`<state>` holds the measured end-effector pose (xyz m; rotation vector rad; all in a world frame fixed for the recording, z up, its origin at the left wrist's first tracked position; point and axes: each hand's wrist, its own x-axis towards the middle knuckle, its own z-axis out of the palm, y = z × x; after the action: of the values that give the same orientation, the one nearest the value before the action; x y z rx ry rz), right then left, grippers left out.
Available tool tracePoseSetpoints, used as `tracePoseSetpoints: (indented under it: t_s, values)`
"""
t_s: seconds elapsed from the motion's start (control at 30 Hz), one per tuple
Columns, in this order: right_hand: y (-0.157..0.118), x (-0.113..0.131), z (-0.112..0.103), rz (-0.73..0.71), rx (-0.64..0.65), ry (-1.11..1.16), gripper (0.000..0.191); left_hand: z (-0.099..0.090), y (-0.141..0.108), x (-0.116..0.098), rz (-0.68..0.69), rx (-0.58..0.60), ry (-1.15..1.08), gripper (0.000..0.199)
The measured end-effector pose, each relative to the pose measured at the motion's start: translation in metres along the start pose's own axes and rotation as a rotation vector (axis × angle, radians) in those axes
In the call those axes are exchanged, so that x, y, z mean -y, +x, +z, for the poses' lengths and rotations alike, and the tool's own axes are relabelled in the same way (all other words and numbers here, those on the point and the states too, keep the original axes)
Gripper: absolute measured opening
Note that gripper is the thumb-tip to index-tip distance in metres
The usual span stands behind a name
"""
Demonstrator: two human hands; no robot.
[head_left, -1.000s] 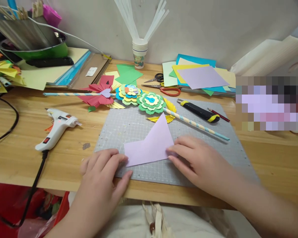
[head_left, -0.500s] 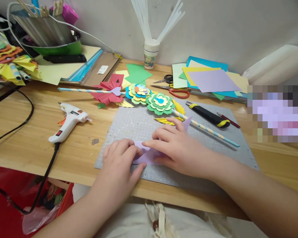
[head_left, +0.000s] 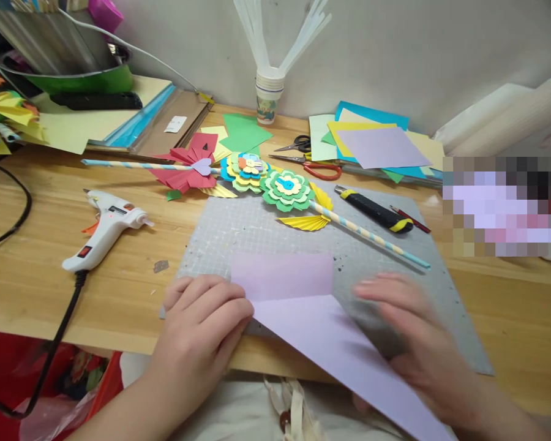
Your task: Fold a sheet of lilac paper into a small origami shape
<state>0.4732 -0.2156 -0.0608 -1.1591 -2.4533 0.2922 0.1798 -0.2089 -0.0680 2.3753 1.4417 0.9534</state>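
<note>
A sheet of pale purple paper (head_left: 303, 331) with a crease across it lies partly on the grey cutting mat (head_left: 211, 236). Its far strip is flat on the mat, while the rest slants past the table's front edge toward the lower right. My left hand (head_left: 204, 331) is closed at the paper's left edge, its thumb mostly hidden. Beside the right edge, my right hand (head_left: 413, 331) is smeared by motion, with fingers stretched out and apart; the paper hides part of it. Beyond the paper lies a striped paper stick (head_left: 371, 236) with a layered green paper flower (head_left: 287, 188) and yellow pleated leaves.
A white glue gun (head_left: 105, 226) with a black cord lies at left. A utility knife (head_left: 376, 209), a red pencil (head_left: 411, 219) and red-handled scissors (head_left: 321, 170) lie beyond the hands. Paper cups (head_left: 267, 98) holding glue sticks and coloured paper sheets (head_left: 381, 147) stand near the wall.
The purple paper, folded under both hands before, now lies opened out and reaches toward me. My right hand has moved right and down, off the fold. The view has shifted slightly right.
</note>
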Motion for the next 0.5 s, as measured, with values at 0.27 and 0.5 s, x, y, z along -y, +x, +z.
tracePoseSetpoints:
  t_s: [0.27, 0.5]
  values:
    - [0.025, 0.002, 0.014, -0.046, 0.194, 0.114, 0.034, 0.0, -0.005, 0.001, 0.012, 0.208, 0.051, 0.015]
    - [0.035, -0.009, 0.014, 0.134, 0.183, 0.229, 0.02, -0.001, -0.009, 0.005, -0.069, 0.188, 0.125, 0.012]
